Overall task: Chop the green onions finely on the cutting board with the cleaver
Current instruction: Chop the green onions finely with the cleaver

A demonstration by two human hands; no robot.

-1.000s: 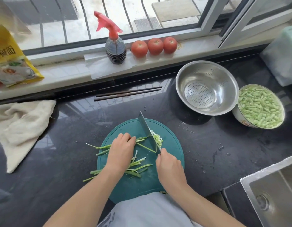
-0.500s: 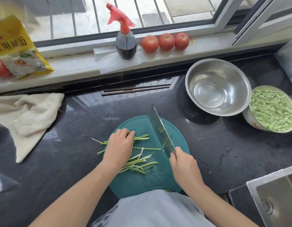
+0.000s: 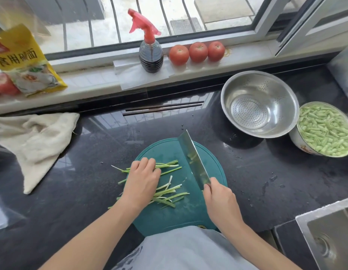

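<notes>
Green onions (image 3: 165, 190) under left hand (image 3: 143, 177) fingers (image 3: 149, 162)

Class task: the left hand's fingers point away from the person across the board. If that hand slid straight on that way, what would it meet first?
Probably nothing soon: past the left hand lies the cutting board rim, then countertop, and eventually the chopsticks.
</notes>
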